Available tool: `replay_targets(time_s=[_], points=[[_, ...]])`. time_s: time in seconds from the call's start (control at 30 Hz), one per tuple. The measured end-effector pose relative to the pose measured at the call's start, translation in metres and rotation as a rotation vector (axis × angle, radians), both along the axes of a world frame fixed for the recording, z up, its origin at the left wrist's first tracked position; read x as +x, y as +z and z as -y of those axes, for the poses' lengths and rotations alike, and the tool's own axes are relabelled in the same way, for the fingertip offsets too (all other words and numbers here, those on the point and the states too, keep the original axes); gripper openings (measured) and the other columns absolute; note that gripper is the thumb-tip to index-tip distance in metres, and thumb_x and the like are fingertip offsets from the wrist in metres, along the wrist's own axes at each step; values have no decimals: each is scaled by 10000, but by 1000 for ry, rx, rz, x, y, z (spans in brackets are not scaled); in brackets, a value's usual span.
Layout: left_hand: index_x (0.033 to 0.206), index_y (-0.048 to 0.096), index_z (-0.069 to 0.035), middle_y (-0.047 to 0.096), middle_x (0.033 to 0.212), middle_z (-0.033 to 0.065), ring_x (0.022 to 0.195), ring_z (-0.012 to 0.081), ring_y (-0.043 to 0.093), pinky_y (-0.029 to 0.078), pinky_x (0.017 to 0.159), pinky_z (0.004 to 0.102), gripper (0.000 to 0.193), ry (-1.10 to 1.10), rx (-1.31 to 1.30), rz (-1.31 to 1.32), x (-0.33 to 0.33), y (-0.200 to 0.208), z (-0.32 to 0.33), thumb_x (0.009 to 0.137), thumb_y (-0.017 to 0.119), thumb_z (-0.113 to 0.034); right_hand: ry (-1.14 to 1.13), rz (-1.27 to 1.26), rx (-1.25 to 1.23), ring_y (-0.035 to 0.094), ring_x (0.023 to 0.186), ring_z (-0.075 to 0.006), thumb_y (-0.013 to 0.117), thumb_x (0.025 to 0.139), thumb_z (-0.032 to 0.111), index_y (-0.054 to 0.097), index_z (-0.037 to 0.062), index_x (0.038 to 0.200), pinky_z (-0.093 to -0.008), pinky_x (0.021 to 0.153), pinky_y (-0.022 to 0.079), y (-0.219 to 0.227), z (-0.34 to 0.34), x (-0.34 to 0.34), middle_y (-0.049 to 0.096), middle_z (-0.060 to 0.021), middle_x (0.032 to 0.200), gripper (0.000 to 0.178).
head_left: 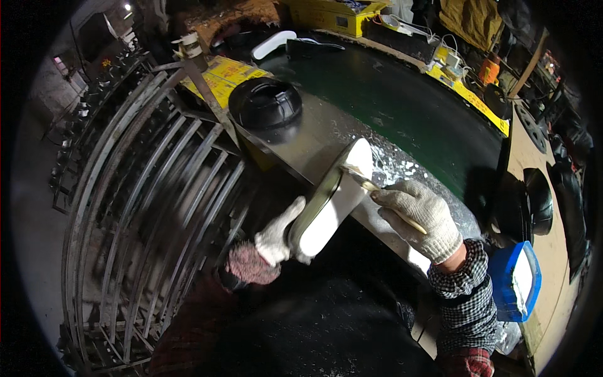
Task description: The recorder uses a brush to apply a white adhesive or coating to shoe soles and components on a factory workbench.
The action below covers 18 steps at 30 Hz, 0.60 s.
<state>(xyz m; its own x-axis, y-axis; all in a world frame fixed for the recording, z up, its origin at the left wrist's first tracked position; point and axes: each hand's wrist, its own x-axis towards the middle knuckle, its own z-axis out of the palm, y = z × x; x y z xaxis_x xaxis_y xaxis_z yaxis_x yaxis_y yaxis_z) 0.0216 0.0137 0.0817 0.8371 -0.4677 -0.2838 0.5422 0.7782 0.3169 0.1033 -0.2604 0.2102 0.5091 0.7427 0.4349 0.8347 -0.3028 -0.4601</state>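
Note:
A long white shoe-shaped piece (330,213) with a dark greenish edge is tilted over the near edge of the bench. Gloved in white knit, my left hand (279,235) grips its lower end, the thumb along the side and the other fingers hidden beneath. My right hand (424,217), in a similar glove, is closed round a thin brush (411,223) with a pale handle. The brush's tip meets the white surface near the upper end of the piece.
A blue tub (532,276) of white material stands at right. White smears (392,164) mark the bench. Behind are a black round vessel (266,103) and another white sole-shaped piece (273,44). A metal rack (141,195) fills the left; black round items (524,201) sit at right.

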Motion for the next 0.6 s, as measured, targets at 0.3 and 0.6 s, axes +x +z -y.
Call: replay_targets(time_s=[0.3, 0.6], points=[[1292, 353, 73, 603, 1096, 217, 1004, 269, 619, 525, 871, 357, 633, 262, 65, 228, 167, 69, -23, 847, 701, -213, -467, -236, 147, 618, 843, -261, 656, 752, -63, 640, -29, 1005, -334, 812, 472, -21, 43, -48, 636, -147, 915, 256], [1273, 533, -92, 579, 1223, 187, 1142, 339, 541, 408, 1001, 406, 542, 495, 2729, 679, 216, 116, -139, 816, 633, -365, -815, -382, 213, 583, 1076, -230, 586, 875, 3, 602, -39, 1135, -340, 997, 402, -53, 96, -81, 628, -139, 1133, 264]])
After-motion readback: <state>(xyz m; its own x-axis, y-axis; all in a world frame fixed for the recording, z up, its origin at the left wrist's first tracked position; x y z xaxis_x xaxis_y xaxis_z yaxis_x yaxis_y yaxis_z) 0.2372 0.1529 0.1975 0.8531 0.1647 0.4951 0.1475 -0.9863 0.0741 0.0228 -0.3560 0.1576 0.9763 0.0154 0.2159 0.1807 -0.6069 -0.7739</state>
